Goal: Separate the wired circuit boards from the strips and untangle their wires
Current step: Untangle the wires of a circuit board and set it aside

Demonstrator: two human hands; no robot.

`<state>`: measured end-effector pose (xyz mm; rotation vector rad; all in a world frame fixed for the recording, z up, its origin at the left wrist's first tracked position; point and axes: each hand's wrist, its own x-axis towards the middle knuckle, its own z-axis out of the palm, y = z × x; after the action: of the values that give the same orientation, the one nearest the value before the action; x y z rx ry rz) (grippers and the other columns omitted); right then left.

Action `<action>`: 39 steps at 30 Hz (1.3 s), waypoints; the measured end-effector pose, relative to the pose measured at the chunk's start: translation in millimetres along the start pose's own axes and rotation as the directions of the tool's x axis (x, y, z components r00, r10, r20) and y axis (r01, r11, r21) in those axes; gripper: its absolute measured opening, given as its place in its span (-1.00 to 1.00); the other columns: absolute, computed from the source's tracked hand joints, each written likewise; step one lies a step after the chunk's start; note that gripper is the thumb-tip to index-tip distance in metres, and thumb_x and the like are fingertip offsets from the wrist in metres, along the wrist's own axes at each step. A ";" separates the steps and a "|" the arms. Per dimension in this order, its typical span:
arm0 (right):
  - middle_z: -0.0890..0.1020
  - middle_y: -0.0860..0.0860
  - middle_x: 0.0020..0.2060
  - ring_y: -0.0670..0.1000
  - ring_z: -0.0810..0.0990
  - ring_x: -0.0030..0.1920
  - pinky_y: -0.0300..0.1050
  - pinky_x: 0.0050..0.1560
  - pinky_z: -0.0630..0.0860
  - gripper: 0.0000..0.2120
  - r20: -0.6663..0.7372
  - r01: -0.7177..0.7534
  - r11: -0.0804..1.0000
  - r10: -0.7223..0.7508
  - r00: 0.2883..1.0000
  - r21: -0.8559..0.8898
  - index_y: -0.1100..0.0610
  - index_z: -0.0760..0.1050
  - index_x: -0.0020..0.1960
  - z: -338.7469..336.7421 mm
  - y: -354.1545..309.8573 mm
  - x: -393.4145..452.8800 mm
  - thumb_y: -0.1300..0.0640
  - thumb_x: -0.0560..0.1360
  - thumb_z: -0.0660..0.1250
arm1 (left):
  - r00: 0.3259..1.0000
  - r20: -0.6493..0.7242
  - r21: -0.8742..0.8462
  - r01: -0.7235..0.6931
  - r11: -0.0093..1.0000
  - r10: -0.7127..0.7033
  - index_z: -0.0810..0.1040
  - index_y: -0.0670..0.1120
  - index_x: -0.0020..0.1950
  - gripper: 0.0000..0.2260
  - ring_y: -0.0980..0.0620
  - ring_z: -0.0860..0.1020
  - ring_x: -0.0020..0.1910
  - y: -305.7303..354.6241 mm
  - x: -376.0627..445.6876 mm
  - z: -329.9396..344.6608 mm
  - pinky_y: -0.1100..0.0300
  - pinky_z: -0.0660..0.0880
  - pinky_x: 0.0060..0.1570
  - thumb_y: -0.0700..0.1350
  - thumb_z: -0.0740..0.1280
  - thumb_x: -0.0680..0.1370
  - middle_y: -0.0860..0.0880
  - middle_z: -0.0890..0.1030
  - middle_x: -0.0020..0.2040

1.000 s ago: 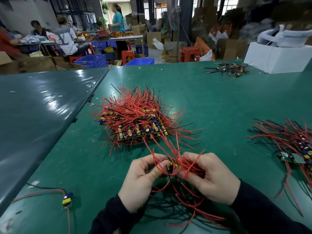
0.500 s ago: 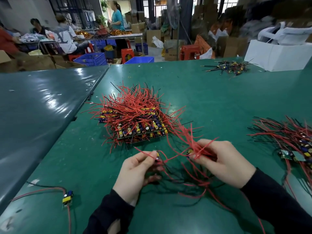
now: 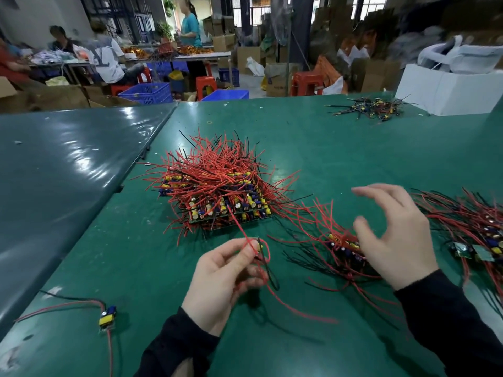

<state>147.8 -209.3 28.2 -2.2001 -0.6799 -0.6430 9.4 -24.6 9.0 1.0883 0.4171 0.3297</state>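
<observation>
Since the earlier frame the right hand point(image 3: 394, 238) has let go of its strip of boards with red and black wires point(image 3: 343, 248); it hovers there, fingers spread. Most work remains, I judge: the big stack of wired board strips point(image 3: 217, 191) at 12 o'clock is untouched, with a sorted heap point(image 3: 473, 229) at 3 o'clock. The left hand point(image 3: 226, 278) pinches one small separated board point(image 3: 258, 244), wires looping at the fingertips point(image 3: 251, 247).

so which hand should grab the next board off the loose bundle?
Right, probably. The right hand hovers open directly over the loose bundle, while the left hand pinches a separated board's wires and would need to set them down first.
</observation>
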 end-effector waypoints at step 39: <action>0.68 0.03 -0.20 -0.03 0.63 -0.23 -0.24 -0.14 0.52 -0.75 0.500 -0.406 0.601 0.012 0.866 0.689 0.06 0.70 -0.19 23.2 -39.9 -33.6 0.04 0.15 0.55 | 0.926 0.373 0.165 0.002 0.986 -0.064 0.60 -0.24 -0.04 -0.73 0.03 0.41 -0.52 -4.1 -6.5 0.9 0.27 0.38 -0.54 -0.20 0.50 0.31 -0.09 0.49 -0.40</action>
<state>103.1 -177.1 13.0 -1.5234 -0.7186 0.3119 4.4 -30.0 6.7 1.2706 0.1179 0.0503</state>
